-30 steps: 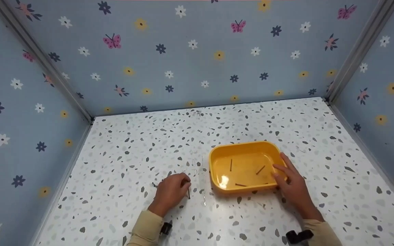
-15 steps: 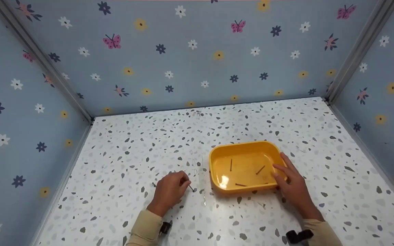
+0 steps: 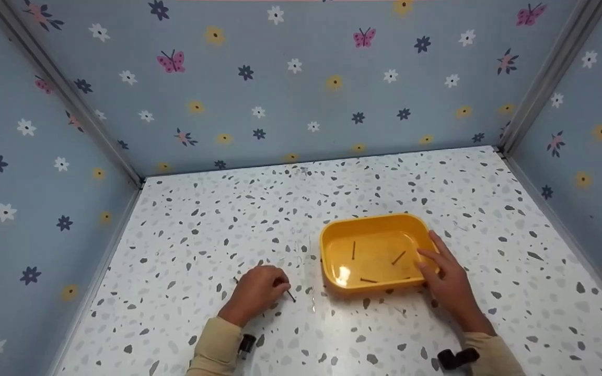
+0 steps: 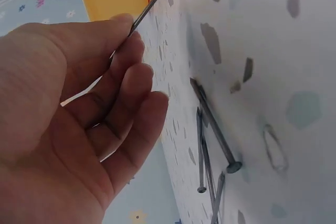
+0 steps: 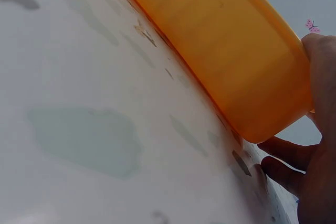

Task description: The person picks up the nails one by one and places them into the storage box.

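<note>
A steel nail (image 4: 152, 4) is pinched between the thumb and forefinger of my left hand (image 3: 257, 290), its head pointing away from the fingertips. Under that hand several loose nails (image 4: 216, 129) lie in a small pile on the table, mostly hidden in the head view. To the right stands a yellow plastic tray (image 3: 371, 222) with several nails (image 3: 354, 250) scattered on its bottom. My right hand (image 3: 450, 284) grips the tray's right end, with some fingers over the rim and others along the outer wall.
The white speckled table (image 3: 217, 219) reaches back to a blue flowered panel (image 3: 280, 99), with similar panels at both sides. A thin clear loop (image 4: 274, 148) lies beside the nail pile. Black straps (image 3: 458, 359) sit at the wrists.
The nail in my left hand has swung, from hanging down to slanting down and right. That hand has shifted slightly left. My right hand and the tray stay in place.
</note>
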`<state>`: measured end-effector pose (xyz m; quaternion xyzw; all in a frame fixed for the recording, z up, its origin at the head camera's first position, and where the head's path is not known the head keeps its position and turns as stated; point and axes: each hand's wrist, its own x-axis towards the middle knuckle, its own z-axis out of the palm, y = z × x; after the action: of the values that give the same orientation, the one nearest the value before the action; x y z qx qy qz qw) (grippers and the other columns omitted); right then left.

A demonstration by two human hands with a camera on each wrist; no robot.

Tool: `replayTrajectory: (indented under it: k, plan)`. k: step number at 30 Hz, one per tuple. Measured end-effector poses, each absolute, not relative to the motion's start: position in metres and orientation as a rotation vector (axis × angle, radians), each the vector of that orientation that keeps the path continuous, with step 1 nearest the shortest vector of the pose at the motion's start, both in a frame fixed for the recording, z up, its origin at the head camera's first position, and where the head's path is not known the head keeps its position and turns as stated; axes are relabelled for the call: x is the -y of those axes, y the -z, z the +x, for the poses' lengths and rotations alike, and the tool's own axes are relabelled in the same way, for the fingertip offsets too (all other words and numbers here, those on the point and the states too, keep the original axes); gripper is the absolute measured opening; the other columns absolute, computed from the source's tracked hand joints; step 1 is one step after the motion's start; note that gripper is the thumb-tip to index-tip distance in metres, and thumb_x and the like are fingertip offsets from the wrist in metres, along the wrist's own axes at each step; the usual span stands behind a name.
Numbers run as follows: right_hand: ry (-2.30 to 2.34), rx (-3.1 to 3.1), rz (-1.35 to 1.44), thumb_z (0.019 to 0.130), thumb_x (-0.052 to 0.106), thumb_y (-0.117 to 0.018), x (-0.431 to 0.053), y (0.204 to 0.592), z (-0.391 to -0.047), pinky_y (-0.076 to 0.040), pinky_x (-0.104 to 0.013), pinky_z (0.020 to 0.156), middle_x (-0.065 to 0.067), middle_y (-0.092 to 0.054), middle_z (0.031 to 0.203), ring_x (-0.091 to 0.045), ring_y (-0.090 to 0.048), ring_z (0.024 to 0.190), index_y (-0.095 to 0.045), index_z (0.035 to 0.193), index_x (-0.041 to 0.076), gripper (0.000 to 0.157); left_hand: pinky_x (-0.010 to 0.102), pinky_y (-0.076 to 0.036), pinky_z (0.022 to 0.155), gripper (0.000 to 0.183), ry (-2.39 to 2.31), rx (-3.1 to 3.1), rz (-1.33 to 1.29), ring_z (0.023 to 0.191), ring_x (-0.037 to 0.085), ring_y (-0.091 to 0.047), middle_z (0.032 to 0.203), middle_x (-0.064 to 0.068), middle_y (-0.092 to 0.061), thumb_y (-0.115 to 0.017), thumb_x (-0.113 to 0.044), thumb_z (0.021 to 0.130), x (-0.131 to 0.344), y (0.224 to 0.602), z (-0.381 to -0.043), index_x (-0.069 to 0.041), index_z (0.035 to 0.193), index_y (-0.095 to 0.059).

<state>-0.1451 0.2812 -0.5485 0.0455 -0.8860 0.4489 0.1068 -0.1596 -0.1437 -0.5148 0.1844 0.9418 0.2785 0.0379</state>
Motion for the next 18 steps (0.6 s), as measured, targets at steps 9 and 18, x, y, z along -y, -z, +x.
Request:
replayTrajectory:
  k: [9, 18]
  plan:
    - [-1.317, 2.619, 0.137, 0.102, 0.026, -0.06, -0.2815, 0.5479, -0.146, -0.023, -0.019, 0.113, 0.005, -0.024, 0.164, -0.022, -0.023, 0.15, -0.062, 0.136, 0.009, 0.038, 0.028, -0.051, 0.067, 0.006, -1.134, -2.838, 0.566, 0.074, 0.007, -0.059, 0.084, -0.01, -0.066, -0.073, -0.018, 0.093, 0.1441, 0.5172, -0.1592, -0.013, 0.09, -0.074]
    - [-1.352, 2.582, 0.165, 0.101, 0.022, -0.061, -0.2825, 0.5484, -0.1447, -0.017, -0.007, 0.107, 0.005, -0.025, 0.164, -0.021, -0.023, 0.149, -0.062, 0.135, 0.007, 0.037, 0.03, -0.047, 0.066, 0.008, -0.902, -2.96, 0.64, 0.073, 0.008, -0.053, 0.081, -0.01, -0.06, -0.077, -0.013, 0.088, 0.1421, 0.52, -0.1588, -0.017, 0.087, -0.069]
